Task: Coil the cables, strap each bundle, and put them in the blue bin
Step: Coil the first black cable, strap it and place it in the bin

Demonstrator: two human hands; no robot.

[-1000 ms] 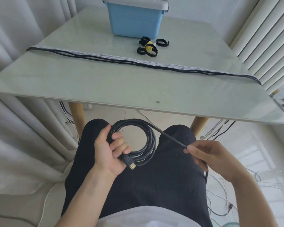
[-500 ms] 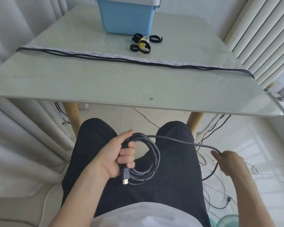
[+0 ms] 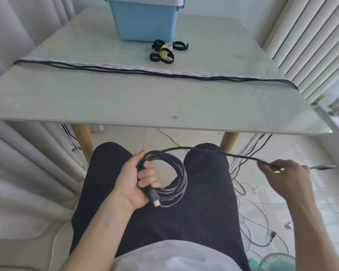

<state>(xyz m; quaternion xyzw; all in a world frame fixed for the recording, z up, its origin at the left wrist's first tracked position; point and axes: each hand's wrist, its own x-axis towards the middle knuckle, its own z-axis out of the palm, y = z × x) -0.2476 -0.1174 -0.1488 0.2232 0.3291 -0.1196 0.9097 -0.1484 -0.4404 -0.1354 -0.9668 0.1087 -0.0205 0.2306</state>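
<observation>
Low centre of frame, my left hand (image 3: pixel 134 178) has its grip clenched round the coiled cable (image 3: pixel 164 178) over my lap; my right hand (image 3: pixel 286 176), pinching the tail, should feed matching loops without twisting.

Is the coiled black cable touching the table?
Apart. The head view shows the coiled black cable held by the left hand over the lap, below the table's near edge.
</observation>
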